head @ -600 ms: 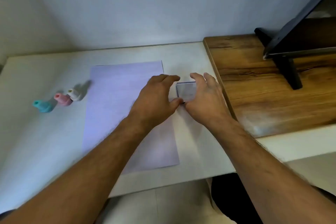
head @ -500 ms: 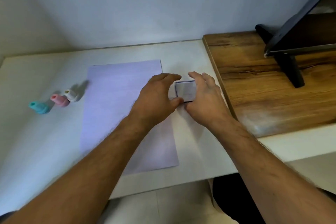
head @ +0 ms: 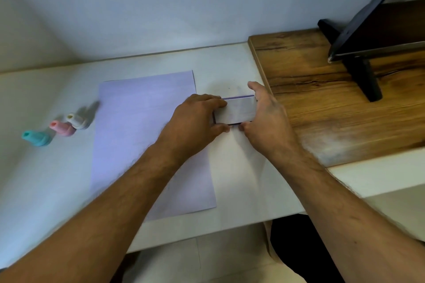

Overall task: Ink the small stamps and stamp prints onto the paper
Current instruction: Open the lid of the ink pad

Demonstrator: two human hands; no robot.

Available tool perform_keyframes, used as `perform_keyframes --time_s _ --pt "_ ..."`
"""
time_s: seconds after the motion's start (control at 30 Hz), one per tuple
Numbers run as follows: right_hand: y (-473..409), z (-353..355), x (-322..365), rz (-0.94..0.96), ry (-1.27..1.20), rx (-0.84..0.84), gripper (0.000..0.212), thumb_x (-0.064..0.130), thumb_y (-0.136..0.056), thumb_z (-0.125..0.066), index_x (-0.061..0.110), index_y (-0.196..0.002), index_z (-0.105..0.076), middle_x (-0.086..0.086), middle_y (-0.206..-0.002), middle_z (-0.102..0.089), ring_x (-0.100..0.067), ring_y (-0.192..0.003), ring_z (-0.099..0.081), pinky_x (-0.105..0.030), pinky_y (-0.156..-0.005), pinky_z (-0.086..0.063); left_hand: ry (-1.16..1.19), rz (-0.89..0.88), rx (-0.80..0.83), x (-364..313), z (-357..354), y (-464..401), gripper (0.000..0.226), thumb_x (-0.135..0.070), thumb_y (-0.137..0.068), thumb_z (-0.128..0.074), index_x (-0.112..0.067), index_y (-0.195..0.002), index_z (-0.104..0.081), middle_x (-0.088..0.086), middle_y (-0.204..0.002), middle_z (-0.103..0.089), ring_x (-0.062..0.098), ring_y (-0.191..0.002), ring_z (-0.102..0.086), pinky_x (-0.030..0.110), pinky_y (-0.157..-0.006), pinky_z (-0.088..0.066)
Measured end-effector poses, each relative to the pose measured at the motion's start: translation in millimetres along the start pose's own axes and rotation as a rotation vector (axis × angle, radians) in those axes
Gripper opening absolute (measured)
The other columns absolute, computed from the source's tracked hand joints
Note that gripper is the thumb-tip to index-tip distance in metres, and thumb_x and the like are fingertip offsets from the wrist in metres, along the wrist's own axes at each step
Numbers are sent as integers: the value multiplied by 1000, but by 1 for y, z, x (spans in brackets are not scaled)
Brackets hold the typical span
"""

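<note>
A small square ink pad case (head: 238, 111) with a pale lid and dark edge lies on the white table, just right of a pale lilac sheet of paper (head: 140, 126). My left hand (head: 195, 122) grips its left side between fingers and thumb. My right hand (head: 268, 115) grips its right side the same way. Three small stamps lie far left of the paper: a teal stamp (head: 36, 138), a pink stamp (head: 62, 128) and a white stamp (head: 77, 120).
A raised wooden surface (head: 322, 103) adjoins the white table (head: 230, 69) on the right, carrying a black monitor stand (head: 358, 69). A wall closes the back. The table's front edge runs below my forearms.
Both hands stay on the ink pad case; more of its lid now shows between them, as the hands have drawn slightly apart. The stamps and paper have not moved.
</note>
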State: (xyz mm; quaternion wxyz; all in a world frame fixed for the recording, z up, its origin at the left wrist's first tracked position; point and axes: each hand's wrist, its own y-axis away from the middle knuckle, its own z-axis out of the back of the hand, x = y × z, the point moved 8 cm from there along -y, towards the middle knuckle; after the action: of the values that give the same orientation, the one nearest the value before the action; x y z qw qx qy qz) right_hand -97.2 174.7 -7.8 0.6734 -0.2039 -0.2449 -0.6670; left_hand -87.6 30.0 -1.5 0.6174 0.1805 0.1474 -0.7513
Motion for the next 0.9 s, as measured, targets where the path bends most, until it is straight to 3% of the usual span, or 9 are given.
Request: perform_keyframes --time_s 0.27,0.4,0.53,0.63,0.77,0.9 --pt "-2 3 -8 -47 -53 -57 89 4 -75 -77 26 -146 -28 -9 -129 -56 -23 -113 -52 -25 -77 -47 -97 -49 79 -6 6 -8 52 -44 -87 -64 -23 -134 -58 -5 -137 -58 16 -123 -51 28 -101 -39" --pt "-3 6 -10 -84 -78 -55 92 2 -71 -80 21 -146 -29 -10 -130 -56 -24 -116 -52 -27 -85 -46 -157 -78 117 -12 9 -10 43 -39 -93 -55 -23 -132 -58 0 -130 -63 21 -117 -55 31 -97 -42" --pt "-4 6 -12 -118 -72 -50 91 4 -73 -79 20 -147 -28 -8 -129 -56 -25 -120 -51 -34 -92 -48 -113 -63 102 -13 19 -19 31 -35 -98 -45 -18 -108 -69 3 -100 -72 25 -90 -64 38 -82 -52" --pt "-6 5 -10 -86 -44 -65 87 4 -73 -77 20 -144 -30 -7 -125 -59 -26 -117 -54 -34 -90 -53 -118 -63 83 -8 23 -33 32 -36 -101 -36 -19 -88 -61 4 -83 -66 24 -73 -57 36 -68 -48" --pt "-7 0 -11 -92 -44 -51 93 5 -70 -79 22 -144 -27 -8 -127 -58 -28 -118 -54 -36 -89 -56 -108 -31 64 3 24 -55 30 -36 -101 -35 -23 -78 -48 7 -77 -59 25 -67 -52 30 -61 -36" --pt "-7 -2 -16 -126 -45 -63 96 6 -71 -80 23 -146 -22 -6 -128 -58 -29 -120 -53 -30 -80 -55 -114 -8 80 14 22 -71 23 -28 -97 -45 -15 -80 -53 8 -76 -59 34 -77 -57 31 -62 -37"
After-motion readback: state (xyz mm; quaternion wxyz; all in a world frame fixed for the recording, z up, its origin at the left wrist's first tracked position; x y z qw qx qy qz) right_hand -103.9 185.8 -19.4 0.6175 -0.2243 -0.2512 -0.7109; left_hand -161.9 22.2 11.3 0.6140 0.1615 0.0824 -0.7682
